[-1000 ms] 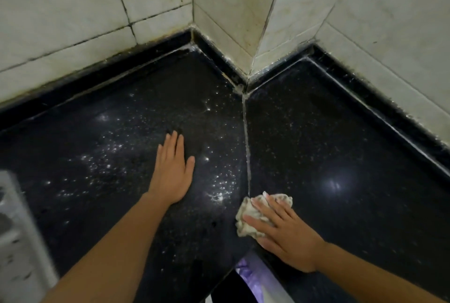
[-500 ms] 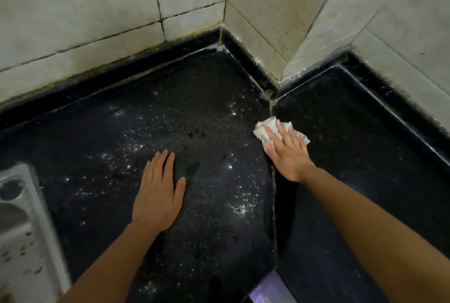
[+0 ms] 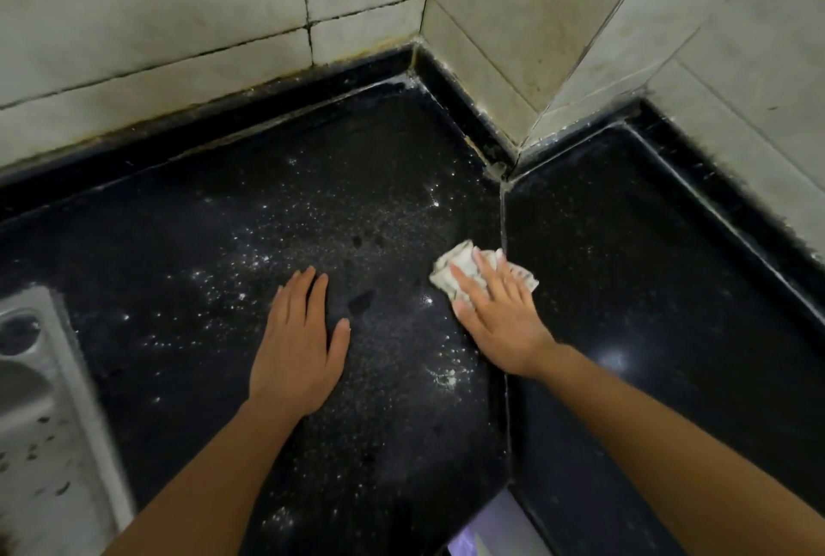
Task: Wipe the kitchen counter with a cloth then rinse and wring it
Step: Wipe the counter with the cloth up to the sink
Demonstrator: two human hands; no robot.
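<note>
The crumpled cloth is being pressed to the black table under the straight fingers of the right hand, now drawn back from the wall corner and leftward across the seam into the white specks. The left hand is being kept flat, empty, on the table.

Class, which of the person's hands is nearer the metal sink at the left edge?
Left. The left hand lies flat on the counter, right of the metal sink without touching it; the right hand presses the cloth farther right, by the slab seam.
</note>
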